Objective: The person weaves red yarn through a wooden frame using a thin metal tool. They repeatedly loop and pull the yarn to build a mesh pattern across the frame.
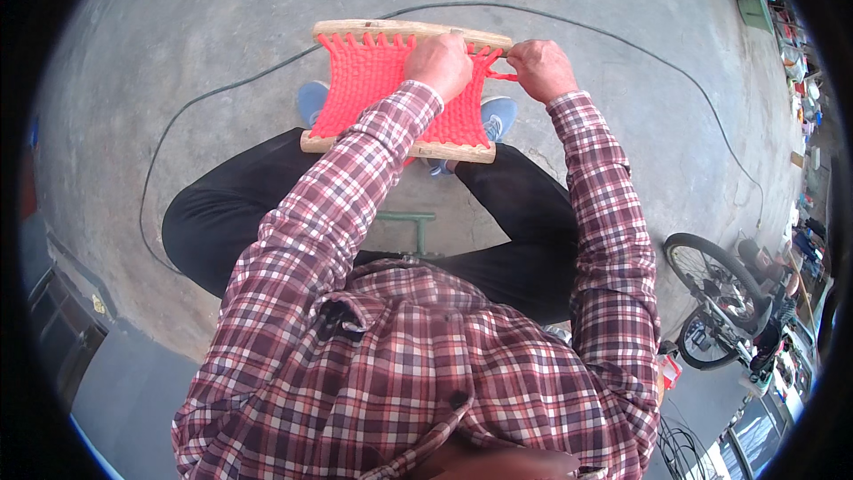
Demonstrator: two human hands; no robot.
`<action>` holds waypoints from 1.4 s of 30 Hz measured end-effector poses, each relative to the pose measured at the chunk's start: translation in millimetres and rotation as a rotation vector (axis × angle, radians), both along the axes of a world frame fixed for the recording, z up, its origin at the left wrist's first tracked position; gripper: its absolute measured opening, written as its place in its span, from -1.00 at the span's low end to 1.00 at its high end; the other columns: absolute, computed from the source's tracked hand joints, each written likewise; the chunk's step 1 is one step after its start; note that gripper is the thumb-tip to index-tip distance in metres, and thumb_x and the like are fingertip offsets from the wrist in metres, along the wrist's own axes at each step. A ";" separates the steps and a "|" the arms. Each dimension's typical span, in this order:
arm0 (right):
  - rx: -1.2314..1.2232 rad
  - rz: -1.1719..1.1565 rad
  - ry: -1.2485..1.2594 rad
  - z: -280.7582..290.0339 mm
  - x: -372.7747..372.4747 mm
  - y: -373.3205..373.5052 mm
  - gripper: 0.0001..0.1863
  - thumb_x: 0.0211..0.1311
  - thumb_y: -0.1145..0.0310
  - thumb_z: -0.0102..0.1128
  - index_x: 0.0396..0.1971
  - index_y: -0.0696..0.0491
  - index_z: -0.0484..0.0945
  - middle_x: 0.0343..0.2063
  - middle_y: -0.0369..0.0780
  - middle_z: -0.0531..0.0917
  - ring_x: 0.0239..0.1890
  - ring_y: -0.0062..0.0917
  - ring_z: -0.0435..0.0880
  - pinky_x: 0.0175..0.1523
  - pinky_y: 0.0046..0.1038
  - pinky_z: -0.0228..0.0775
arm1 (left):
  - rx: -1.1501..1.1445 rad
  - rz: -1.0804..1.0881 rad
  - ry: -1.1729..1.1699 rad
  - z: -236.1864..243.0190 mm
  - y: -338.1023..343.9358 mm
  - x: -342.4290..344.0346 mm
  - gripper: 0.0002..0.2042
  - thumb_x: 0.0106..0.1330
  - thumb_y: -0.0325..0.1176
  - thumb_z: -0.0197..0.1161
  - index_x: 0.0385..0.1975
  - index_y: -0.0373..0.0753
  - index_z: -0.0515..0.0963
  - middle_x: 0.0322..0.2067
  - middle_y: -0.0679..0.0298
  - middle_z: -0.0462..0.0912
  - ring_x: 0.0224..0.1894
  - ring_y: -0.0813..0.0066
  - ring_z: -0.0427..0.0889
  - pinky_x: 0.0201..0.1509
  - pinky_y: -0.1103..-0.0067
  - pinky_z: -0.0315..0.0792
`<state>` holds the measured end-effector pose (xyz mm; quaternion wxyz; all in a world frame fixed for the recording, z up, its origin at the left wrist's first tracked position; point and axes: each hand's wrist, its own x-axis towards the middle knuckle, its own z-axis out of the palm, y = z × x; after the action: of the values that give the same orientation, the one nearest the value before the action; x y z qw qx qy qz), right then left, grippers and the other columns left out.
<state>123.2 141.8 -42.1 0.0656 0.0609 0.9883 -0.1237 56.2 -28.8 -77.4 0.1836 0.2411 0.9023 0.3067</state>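
A red woven seat (366, 80) of thick cord is stretched between two wooden bars, in front of my knees. The far bar (382, 28) lies slightly curved, with cord loops along it; the near bar (418, 152) rests toward my legs. My left hand (440, 64) is closed over the right part of the weave at the far bar, its fingertips partly hidden. Just beyond that bar's right end, my right hand (543, 69) is closed in a pinch. A loose strand of red cord (503, 77) runs from the weave's right edge to it.
My blue shoes (499, 116) stand on the concrete floor (267, 0) on either side of the seat. A dark cable (213, 91) loops across the floor. Below the seat shows a green metal frame (418, 218). At right are a bicycle (715, 293), a green bin (755, 14) and clutter.
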 end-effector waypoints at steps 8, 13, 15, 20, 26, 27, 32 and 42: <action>0.026 -0.010 0.028 1.7 -0.1 -1.7 -0.84 0.09 0.31 0.08 -0.53 0.00 0.62 -0.53 -0.12 0.62 -0.43 -0.21 0.60 -0.30 -0.24 0.46 | 0.053 0.039 0.036 -1.7 -0.3 2.6 -0.80 0.15 -0.33 0.06 -0.43 -0.30 0.57 -0.43 -0.07 0.61 -0.32 0.00 0.61 -0.22 0.25 0.49; -0.022 -0.031 0.026 0.0 3.4 -1.5 -0.84 0.08 0.31 0.09 -0.54 0.01 0.62 -0.53 -0.11 0.62 -0.42 -0.20 0.60 -0.29 -0.23 0.46 | 0.058 0.070 0.025 -3.1 -2.5 6.9 -0.82 0.16 -0.34 0.08 -0.52 -0.30 0.55 -0.47 -0.05 0.59 -0.36 -0.02 0.57 -0.25 0.26 0.45; -0.014 -0.029 0.014 -1.0 4.2 -1.7 -0.84 0.08 0.31 0.09 -0.54 0.01 0.62 -0.53 -0.11 0.62 -0.41 -0.20 0.60 -0.29 -0.23 0.47 | 0.068 0.096 -0.020 -6.3 1.2 4.0 -0.81 0.13 -0.32 0.08 -0.50 -0.28 0.59 -0.45 -0.02 0.61 -0.33 0.02 0.60 -0.23 0.26 0.48; -0.049 -0.049 0.026 -0.9 4.6 -2.2 -0.84 0.08 0.31 0.09 -0.54 0.01 0.62 -0.52 -0.12 0.62 -0.39 -0.20 0.61 -0.27 -0.23 0.47 | 0.124 0.142 -0.064 -14.8 7.5 -3.9 -0.81 0.04 -0.32 0.11 -0.55 -0.29 0.60 -0.46 -0.03 0.61 -0.34 0.06 0.63 -0.22 0.28 0.50; -0.043 -0.108 -0.111 -4.4 11.8 -5.6 -0.83 0.07 0.29 0.11 -0.47 0.02 0.64 -0.48 -0.10 0.63 -0.36 -0.19 0.61 -0.22 -0.23 0.46 | 0.264 0.195 -0.158 -23.1 -1.6 3.2 -0.86 0.00 -0.36 0.14 -0.60 -0.29 0.59 -0.54 0.00 0.61 -0.41 0.17 0.64 -0.28 0.39 0.51; -0.047 -0.119 -0.122 -6.3 11.0 -7.3 -0.81 0.08 0.27 0.12 -0.43 0.03 0.65 -0.47 -0.08 0.63 -0.35 -0.19 0.61 -0.21 -0.23 0.46 | 0.318 0.193 -0.100 -23.3 -4.2 6.2 -0.86 0.00 -0.37 0.14 -0.59 -0.28 0.59 -0.55 0.01 0.61 -0.43 0.19 0.65 -0.30 0.41 0.51; -0.152 -0.064 -0.053 -10.2 14.4 -1.1 -0.80 0.09 0.27 0.13 -0.39 0.04 0.65 -0.46 -0.08 0.63 -0.35 -0.20 0.62 -0.22 -0.24 0.45 | 0.357 0.151 -0.065 -21.2 -9.8 6.3 -0.85 0.10 -0.37 0.11 -0.55 -0.32 0.53 -0.57 0.02 0.58 -0.48 0.18 0.59 -0.34 0.37 0.46; -0.600 -0.321 -0.135 -33.3 29.6 8.4 -0.78 0.16 0.26 0.15 -0.39 0.12 0.63 -0.55 -0.15 0.64 -0.53 -0.44 0.61 -0.36 -0.41 0.45 | 0.319 0.166 -0.074 -15.4 -8.9 7.3 -0.86 0.07 -0.33 0.18 -0.55 -0.26 0.58 -0.55 0.07 0.62 -0.47 0.21 0.63 -0.34 0.38 0.50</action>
<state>152.9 150.2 -75.5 0.1253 0.2017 0.8790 -0.4135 63.5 -37.7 -92.8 0.1503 0.1805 0.8515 0.4687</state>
